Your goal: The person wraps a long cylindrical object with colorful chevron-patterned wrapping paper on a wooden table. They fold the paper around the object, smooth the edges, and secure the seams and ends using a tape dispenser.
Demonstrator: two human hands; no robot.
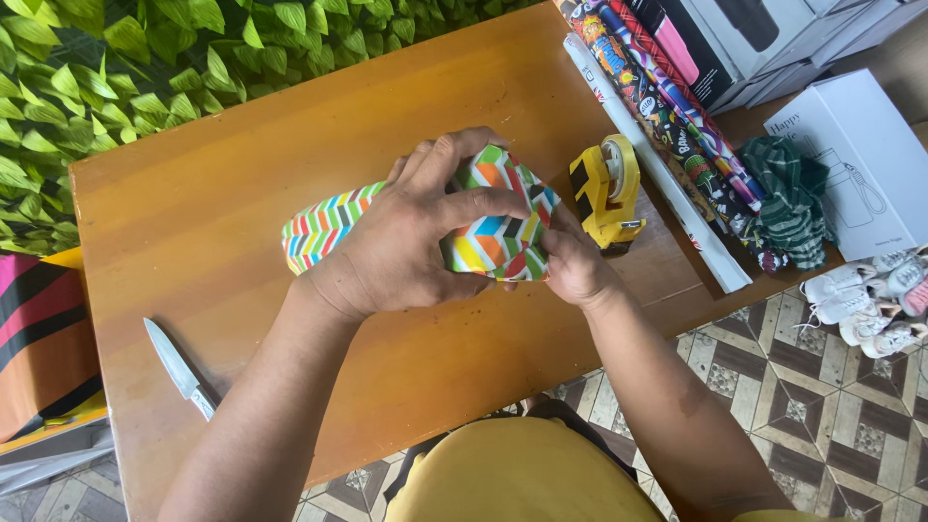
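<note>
Nearest the body, both forearms reach forward over the wooden table (pixel 242 193). A knife (pixel 176 367) lies near the front left edge, well apart from the hands. Mid-table sits a wrapped parcel (pixel 503 232) in bright chevron paper, its long axis running left-right, tilted slightly up at the right end. Left hand (pixel 406 242) lies on top of the parcel, fingers spread and pressing down across the middle. Right hand (pixel 570 261) is at the parcel's right end, fingers curled and pinching the paper fold there; exact grip hidden behind the paper. The end being worked sits nearer the right hand. Just beyond the right hand, close but not touching, stands a yellow tape dispenser (pixel 607 193). Farther right lie rolls of wrapping paper (pixel 667 106), a green cloth (pixel 788 193), white boxes (pixel 860 155).
</note>
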